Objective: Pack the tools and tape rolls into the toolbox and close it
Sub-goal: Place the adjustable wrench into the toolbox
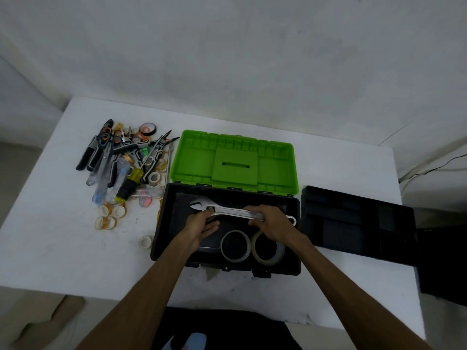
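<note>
Tools [121, 157] and small tape rolls [108, 217] lie in a heap near the far left corner of the white table [63, 248]. A black tray [353, 218] sits at the right edge, just beside the toolbox [161, 236], whose green lid [237, 160] stands open. Inside the box, two big tape rolls [250, 246] lie near the front wall. Both arms reach over the front wall. The left hand [203, 224] holds the head end of a silver wrench [227, 212] with relaxed fingers, and the right hand [269, 221] grips its handle from above. No writing is readable.
</note>
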